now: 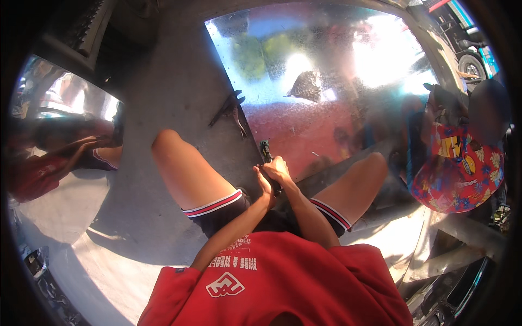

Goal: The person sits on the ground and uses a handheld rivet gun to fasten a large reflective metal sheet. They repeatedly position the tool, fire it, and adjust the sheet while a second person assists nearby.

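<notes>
While the person sits on the grey floor [163, 92] with both bare knees up, the two hands come together between the legs. The right hand [278, 169] is curled tight around a small dark tool [265, 150], and the top of the tool sticks up out of the fist. The left hand [265, 183] sits just beside it, touching the right hand from below, with its fingers bent in; I cannot tell if it holds the tool too or only rests on the other hand. The tool stands at the near left edge of a big shiny metal sheet [326, 65] that lies flat on the floor in front of the person. The sheet is so bright that it shows blurry colours like a mirror, red low down and white and green higher up. A pair of dark pliers [232, 111] lies on the floor just beside the left edge of the sheet, farther away than the hands and well apart from them. Another shiny metal sheet [60, 108] lies off to the left and curves near the rim of the view. At the right, another person sits close by in a bright shirt [457, 168] with red, blue and yellow pictures on it. The person wears a red shirt and dark shorts with red and white stripes.
</notes>
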